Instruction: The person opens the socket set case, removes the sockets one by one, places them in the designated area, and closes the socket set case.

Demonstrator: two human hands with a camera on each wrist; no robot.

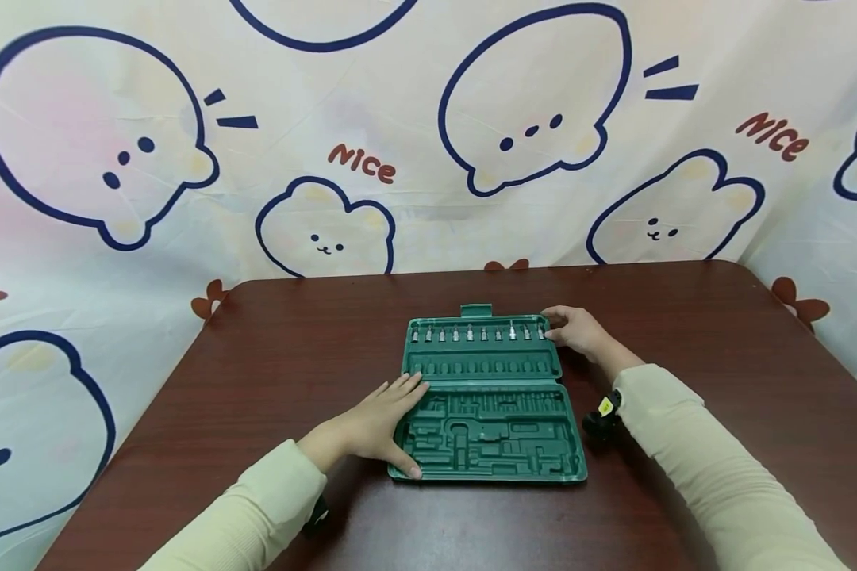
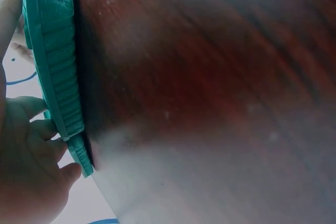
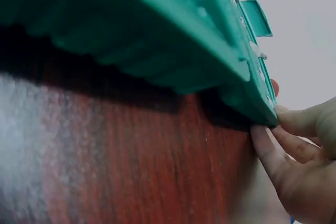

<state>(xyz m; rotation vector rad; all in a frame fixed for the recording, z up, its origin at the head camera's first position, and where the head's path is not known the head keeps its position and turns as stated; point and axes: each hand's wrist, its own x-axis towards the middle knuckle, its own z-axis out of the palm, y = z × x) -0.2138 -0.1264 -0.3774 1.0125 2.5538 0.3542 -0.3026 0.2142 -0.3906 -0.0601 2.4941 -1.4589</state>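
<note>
A green tool case (image 1: pixel 489 412) is lying open in the middle of the dark red-brown table (image 1: pixel 685 317), near half and far half both spread flat. The far half is carrying a row of small metal bits (image 1: pixel 477 334) standing along its far edge, with a row of vacant slots just nearer. The near half is showing moulded recesses.

The left hand (image 1: pixel 378 424) is resting on the left side of the case, fingers stretched out nearly straight and lying flat, fingertips reaching toward the seam between the 2 halves, thumb running along the near-left corner. In the left wrist view the fingers (image 2: pixel 44 129) are pressing against the ribbed green edge (image 2: pixel 55 61); nothing is being gripped there, only touched.

The right hand (image 1: pixel 578 329) is sitting at the far right corner of the case, fingers gently bent and touching the rim beside the last bit in the row. In the right wrist view the fingertips (image 3: pixel 265 145) are lying against the underside of that corner, where the case meets the table. Whether the thumb is pinching the rim from above, I cannot tell.

Both cream sleeves (image 1: pixel 693 444) are coming in from the near edge. Behind the table a cloth printed with cartoon bears (image 1: pixel 536 103) is hanging.
</note>
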